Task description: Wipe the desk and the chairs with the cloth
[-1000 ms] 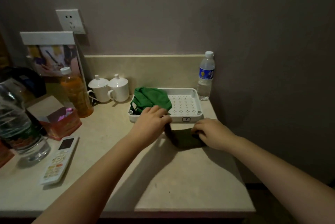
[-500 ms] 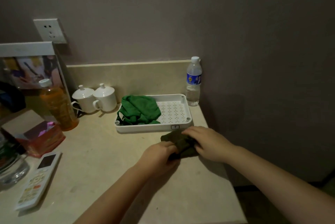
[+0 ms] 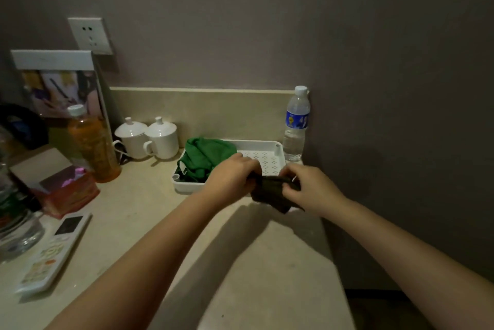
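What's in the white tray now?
In the white tray, a green cloth fills the left half; the right shows bare perforated floor. Left hand, right hand and dark cloth hide its front right part.

Left hand [image 3: 231, 178] and right hand [image 3: 307, 192] cover parts of the dark cloth [image 3: 270, 192]; the left edge crops a clear bottle [image 3: 16, 225]

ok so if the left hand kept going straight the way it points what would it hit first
Beyond the dark cloth it grips, the left hand points over the white tray toward the water bottle; probably the bottle first, though depth is unclear.
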`<action>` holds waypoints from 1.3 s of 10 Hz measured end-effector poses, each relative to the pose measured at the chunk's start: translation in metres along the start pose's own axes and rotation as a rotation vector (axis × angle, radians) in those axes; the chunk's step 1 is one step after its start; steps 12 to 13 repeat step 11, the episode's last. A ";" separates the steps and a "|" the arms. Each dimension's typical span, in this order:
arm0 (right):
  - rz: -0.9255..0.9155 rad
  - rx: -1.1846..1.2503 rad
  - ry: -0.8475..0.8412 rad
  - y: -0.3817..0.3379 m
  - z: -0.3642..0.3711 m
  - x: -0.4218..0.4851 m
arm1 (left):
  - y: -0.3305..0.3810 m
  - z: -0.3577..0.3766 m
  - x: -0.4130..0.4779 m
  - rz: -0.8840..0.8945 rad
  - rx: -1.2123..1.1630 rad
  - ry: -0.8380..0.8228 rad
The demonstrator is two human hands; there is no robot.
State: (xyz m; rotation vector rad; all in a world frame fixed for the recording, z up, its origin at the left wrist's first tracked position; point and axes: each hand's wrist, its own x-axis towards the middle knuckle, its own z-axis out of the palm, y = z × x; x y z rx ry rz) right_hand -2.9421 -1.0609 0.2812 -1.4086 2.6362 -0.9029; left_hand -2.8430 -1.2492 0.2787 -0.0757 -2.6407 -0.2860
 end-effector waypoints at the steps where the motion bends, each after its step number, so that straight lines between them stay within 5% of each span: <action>1: 0.023 0.043 0.190 -0.009 -0.013 0.024 | -0.014 -0.011 0.031 -0.047 -0.074 0.080; 2: 0.027 -0.046 0.313 -0.019 -0.020 0.055 | -0.034 -0.020 0.066 -0.061 -0.100 0.077; 3: 0.047 -0.198 0.258 -0.025 -0.014 0.084 | -0.054 -0.021 0.093 -0.161 -0.057 -0.057; 5: 0.124 -0.395 -0.109 -0.002 0.045 0.113 | -0.102 0.014 0.088 -0.240 0.116 -0.423; 7: 0.157 -0.467 -0.391 0.027 0.084 0.133 | -0.131 0.030 0.075 -0.161 0.133 -0.482; 13: 0.322 -0.378 -0.212 0.018 0.051 0.163 | -0.130 0.006 0.098 -0.108 0.121 -0.485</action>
